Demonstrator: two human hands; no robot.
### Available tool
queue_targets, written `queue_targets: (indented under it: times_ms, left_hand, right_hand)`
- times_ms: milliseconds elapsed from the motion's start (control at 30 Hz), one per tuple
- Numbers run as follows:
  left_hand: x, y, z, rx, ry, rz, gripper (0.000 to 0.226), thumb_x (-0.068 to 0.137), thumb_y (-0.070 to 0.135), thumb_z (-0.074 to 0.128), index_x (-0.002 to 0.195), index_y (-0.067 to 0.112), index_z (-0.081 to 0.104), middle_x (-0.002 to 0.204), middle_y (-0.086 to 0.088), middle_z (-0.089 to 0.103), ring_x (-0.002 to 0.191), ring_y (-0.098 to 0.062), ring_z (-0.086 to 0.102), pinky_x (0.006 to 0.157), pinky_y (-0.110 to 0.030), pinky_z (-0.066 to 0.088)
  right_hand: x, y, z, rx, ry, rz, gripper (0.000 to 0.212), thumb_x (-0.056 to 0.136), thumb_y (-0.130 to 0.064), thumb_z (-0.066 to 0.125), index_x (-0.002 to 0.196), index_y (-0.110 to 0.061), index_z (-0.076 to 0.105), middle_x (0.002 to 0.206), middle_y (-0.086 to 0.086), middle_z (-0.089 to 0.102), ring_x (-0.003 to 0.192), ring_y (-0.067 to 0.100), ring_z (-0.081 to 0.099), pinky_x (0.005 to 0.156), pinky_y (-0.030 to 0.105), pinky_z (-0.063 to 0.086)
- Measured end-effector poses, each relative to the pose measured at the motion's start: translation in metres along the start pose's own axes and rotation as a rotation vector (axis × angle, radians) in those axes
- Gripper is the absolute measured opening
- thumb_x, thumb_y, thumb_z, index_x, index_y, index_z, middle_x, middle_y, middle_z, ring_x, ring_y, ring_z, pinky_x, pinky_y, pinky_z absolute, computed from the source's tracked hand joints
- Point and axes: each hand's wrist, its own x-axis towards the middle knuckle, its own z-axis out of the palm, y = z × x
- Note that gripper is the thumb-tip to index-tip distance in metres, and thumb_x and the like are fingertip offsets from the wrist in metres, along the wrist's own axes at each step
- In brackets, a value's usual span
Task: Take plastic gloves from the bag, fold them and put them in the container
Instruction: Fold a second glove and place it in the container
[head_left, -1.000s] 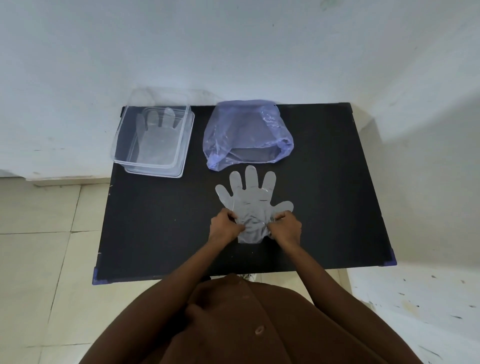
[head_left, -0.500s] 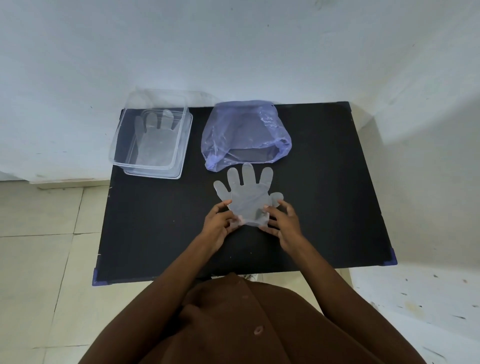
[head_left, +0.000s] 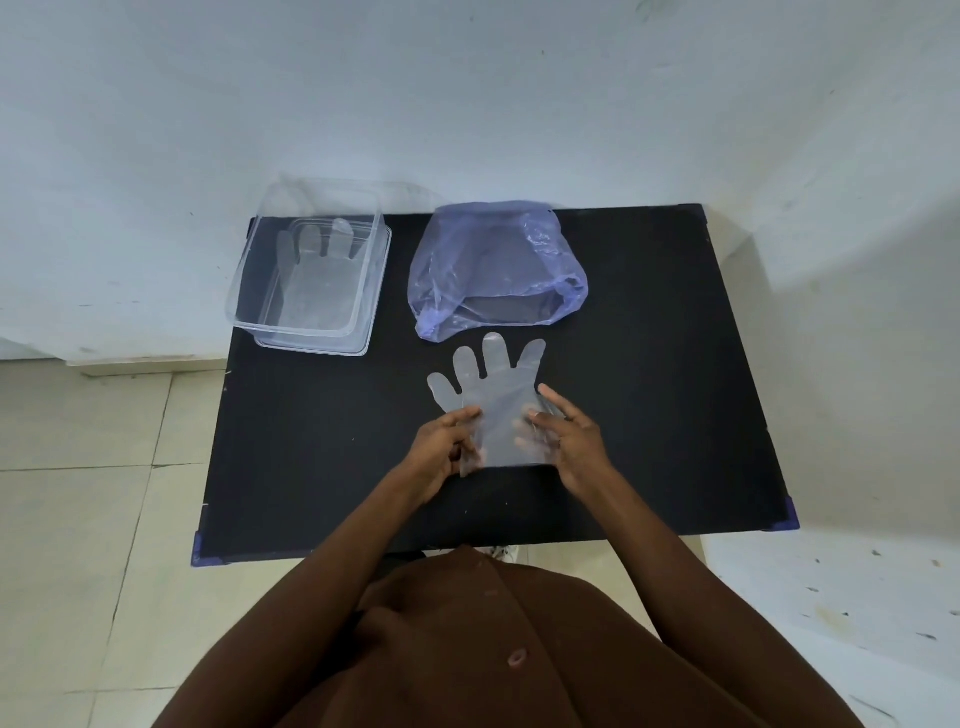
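A clear plastic glove (head_left: 493, 395) lies flat on the black table (head_left: 322, 441), its fingers pointing away from me. My left hand (head_left: 441, 452) pinches the cuff's left edge, and its fingertips show hazily through the plastic. My right hand (head_left: 569, 441) holds the cuff's right edge with spread fingers, some of them veiled by the film. Just beyond the glove lies the crumpled purple plastic bag (head_left: 493, 270), its mouth facing me. At the table's far left corner stands the clear container (head_left: 249, 291) with another glove (head_left: 317, 275) lying flat inside it.
The table stands against a white wall (head_left: 467, 104). Tiled floor (head_left: 78, 467) lies to its left. My brown garment (head_left: 493, 649) fills the bottom of the view. Bare black tabletop stretches to the right of the bag and the glove.
The glove's cuff, bunched between my hands a second ago, now lies spread out flat. My hands have moved slightly apart, and the right hand's fingers have spread.
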Motion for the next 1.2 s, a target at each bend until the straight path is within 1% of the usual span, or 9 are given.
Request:
queue_targets:
  times_ms: [167,233,400,600,767,867,1000,1100,1200]
  left_hand:
    - [0.001,-0.003,-0.008,-0.063,0.037,0.022,0.042,0.094,0.001,0.057,0.134,0.011,0.06,0.12,-0.013,0.069,0.101,-0.028,0.069,0.084,-0.039,0.061]
    - [0.003,-0.003,-0.011,-0.102,0.058,0.033,0.038,0.095,0.007,0.061,0.133,0.008,0.062,0.122,-0.015,0.071,0.107,-0.031,0.07,0.086,-0.04,0.061]
    - [0.006,-0.005,-0.014,-0.088,0.046,0.083,0.039,0.091,-0.004,0.065,0.128,0.006,0.065,0.111,-0.012,0.074,0.087,-0.019,0.073,0.074,-0.031,0.065]
    - [0.006,-0.002,-0.016,-0.018,-0.046,0.018,0.049,0.09,-0.006,0.053,0.131,0.017,0.065,0.125,-0.011,0.064,0.101,-0.028,0.062,0.095,-0.043,0.056]
    - [0.007,0.002,-0.016,-0.022,-0.034,0.011,0.042,0.097,-0.001,0.053,0.136,0.014,0.061,0.132,-0.012,0.065,0.12,-0.033,0.063,0.096,-0.046,0.057]
    - [0.008,0.002,-0.015,-0.009,-0.033,0.031,0.048,0.095,-0.01,0.051,0.139,0.008,0.057,0.131,-0.009,0.064,0.117,-0.028,0.064,0.088,-0.039,0.061]
    - [0.01,0.001,-0.016,-0.012,-0.046,0.023,0.046,0.094,-0.01,0.05,0.136,0.007,0.06,0.136,-0.013,0.063,0.116,-0.028,0.065,0.089,-0.039,0.06]
    - [0.01,-0.001,-0.018,-0.052,-0.048,0.009,0.042,0.096,-0.007,0.05,0.134,0.007,0.061,0.135,-0.015,0.064,0.124,-0.031,0.063,0.092,-0.04,0.06]
    - [0.01,-0.003,-0.02,-0.048,-0.041,0.013,0.042,0.096,-0.006,0.053,0.134,0.007,0.061,0.136,-0.014,0.064,0.124,-0.031,0.062,0.096,-0.042,0.058]
  right_hand:
    - [0.001,0.001,-0.007,-0.133,0.024,-0.013,0.029,0.089,0.002,0.07,0.116,-0.008,0.072,0.117,0.016,0.073,0.089,0.022,0.076,0.071,0.031,0.065]
    - [0.0,0.002,-0.01,-0.143,-0.003,0.002,0.031,0.09,0.004,0.067,0.119,-0.006,0.071,0.115,0.017,0.073,0.092,0.028,0.075,0.074,0.035,0.065]
    - [-0.001,0.002,-0.01,-0.12,-0.076,0.025,0.038,0.089,-0.003,0.071,0.125,-0.016,0.069,0.116,0.012,0.073,0.098,0.033,0.075,0.073,0.037,0.064]
    - [0.012,0.005,-0.006,-0.253,-0.016,0.053,0.03,0.086,-0.003,0.075,0.105,-0.026,0.078,0.123,0.008,0.071,0.109,0.027,0.07,0.098,0.043,0.057]
    - [0.007,-0.002,-0.005,-0.204,-0.096,0.097,0.036,0.094,0.009,0.057,0.122,-0.01,0.069,0.123,0.009,0.068,0.103,0.024,0.07,0.08,0.032,0.061]
    - [0.006,-0.003,-0.009,-0.178,-0.126,0.116,0.038,0.092,0.006,0.062,0.126,-0.01,0.068,0.124,0.008,0.069,0.104,0.025,0.072,0.081,0.032,0.06]
    - [0.009,-0.002,-0.01,-0.185,-0.124,0.14,0.038,0.087,-0.004,0.074,0.123,-0.015,0.07,0.121,0.007,0.072,0.103,0.024,0.074,0.082,0.035,0.061]
    - [0.01,-0.001,-0.008,-0.266,-0.109,0.116,0.035,0.089,0.003,0.069,0.119,-0.013,0.072,0.123,0.007,0.07,0.107,0.023,0.071,0.091,0.035,0.06]
    - [0.011,-0.001,-0.005,-0.3,-0.111,0.113,0.036,0.092,0.008,0.062,0.123,-0.007,0.069,0.117,0.006,0.069,0.098,0.019,0.071,0.079,0.027,0.063]
